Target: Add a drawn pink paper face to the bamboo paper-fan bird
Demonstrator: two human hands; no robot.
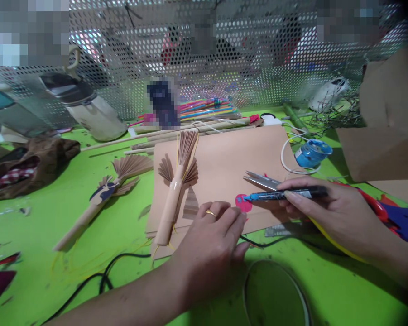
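My right hand (312,201) grips a marker (275,194) whose blue tip touches a small red paper circle (243,203) with blue marks on it. Scissors (263,180) also pass through or under this hand, blades pointing left; I cannot tell how firmly they are held. With bent fingers, my left hand (213,244) presses the circle's lower left edge onto brown paper (220,158). Left of it lies a rolled brown paper figure (171,203) with pleated fans. A similar figure (103,192) with a dark patterned patch rests further left.
An open blue paint jar (312,154) stands at the back right, near a white cord (283,154). A ruler (281,228) and black cable (125,256) lie in front. Sticks (186,136) and a bottle (88,108) sit along the perforated metal screen (258,59).
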